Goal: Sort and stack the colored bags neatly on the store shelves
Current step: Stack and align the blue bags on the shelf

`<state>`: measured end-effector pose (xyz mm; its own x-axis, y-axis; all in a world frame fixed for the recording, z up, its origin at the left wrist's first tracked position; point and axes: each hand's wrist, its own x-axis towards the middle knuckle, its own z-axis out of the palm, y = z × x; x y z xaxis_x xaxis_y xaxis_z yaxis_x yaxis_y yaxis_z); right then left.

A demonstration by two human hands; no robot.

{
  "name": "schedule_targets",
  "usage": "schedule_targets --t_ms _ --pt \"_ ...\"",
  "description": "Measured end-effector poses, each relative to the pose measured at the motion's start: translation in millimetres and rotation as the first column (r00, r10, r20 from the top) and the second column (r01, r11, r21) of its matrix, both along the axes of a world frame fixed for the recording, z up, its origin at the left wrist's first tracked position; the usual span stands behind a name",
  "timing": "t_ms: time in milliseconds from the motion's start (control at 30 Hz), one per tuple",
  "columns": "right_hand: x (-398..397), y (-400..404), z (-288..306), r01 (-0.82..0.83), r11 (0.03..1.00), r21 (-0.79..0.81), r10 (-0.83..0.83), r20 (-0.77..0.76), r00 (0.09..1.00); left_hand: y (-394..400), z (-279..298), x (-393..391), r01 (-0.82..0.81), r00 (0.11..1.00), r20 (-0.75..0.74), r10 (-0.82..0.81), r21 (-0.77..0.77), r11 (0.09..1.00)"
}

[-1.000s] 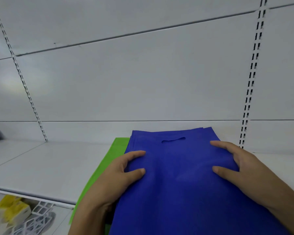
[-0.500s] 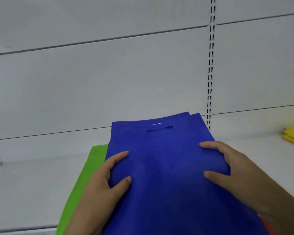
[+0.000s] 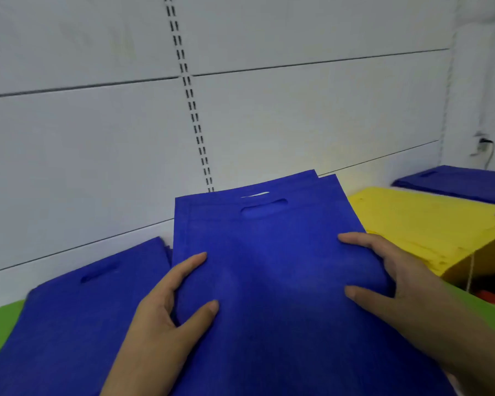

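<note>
I hold a stack of flat blue bags with cut-out handles, its top edge pointing at the shelf's back wall. My left hand grips its left edge and my right hand grips its right edge, thumbs and forefingers on top, other fingers hidden underneath. The stack partly overlaps another pile of blue bags lying to its left. That pile rests on a green bag. To the right lies a pile of yellow bags.
A third blue pile lies at the far right near the wall corner. Green fabric and something red show below the yellow pile. A slotted upright runs down the white back panel.
My view and both hands have moved right along the shelf with the blue stack. A second blue pile now shows at the left, and the yellow and far blue piles have come into view.
</note>
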<state>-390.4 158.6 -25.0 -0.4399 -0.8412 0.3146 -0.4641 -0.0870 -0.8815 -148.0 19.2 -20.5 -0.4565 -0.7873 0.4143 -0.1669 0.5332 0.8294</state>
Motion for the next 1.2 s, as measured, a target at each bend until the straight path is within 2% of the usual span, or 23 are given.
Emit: schedule_targets --t_ms 200,400,567,767,933,1200 --pt "-114.5 95.7 -4.4 0.198 0.979 0.048 -0.196 -0.034 0.98 45.9 -19.5 -144.0 0.132 0.991 0.04 -0.131 -0.021 0.991" --pt "-206.1 174.1 -17.1 0.308 0.943 0.123 -0.298 -0.098 0.95 93.5 -41.5 -258.8 0.23 0.967 0.122 -0.224 -0.037 0.972" --pt "-269.5 209.3 -34.3 0.407 0.896 0.18 -0.392 -0.114 0.913 113.5 -50.1 -340.5 0.318 0.936 0.176 -0.305 -0.049 0.947" --pt "-347.8 208.9 -45.5 0.475 0.865 0.162 -0.458 -0.134 0.879 109.3 -52.1 -428.1 0.353 0.925 0.164 -0.344 -0.029 0.935" --pt "-418.4 178.8 -37.3 0.503 0.854 0.133 -0.482 -0.162 0.861 93.4 -43.1 -494.4 0.307 0.942 0.157 -0.296 -0.045 0.951" --pt "-531.0 127.2 -21.8 0.53 0.847 0.037 -0.497 -0.297 0.815 75.5 -28.9 -580.8 0.22 0.942 0.277 -0.189 -0.084 0.972"
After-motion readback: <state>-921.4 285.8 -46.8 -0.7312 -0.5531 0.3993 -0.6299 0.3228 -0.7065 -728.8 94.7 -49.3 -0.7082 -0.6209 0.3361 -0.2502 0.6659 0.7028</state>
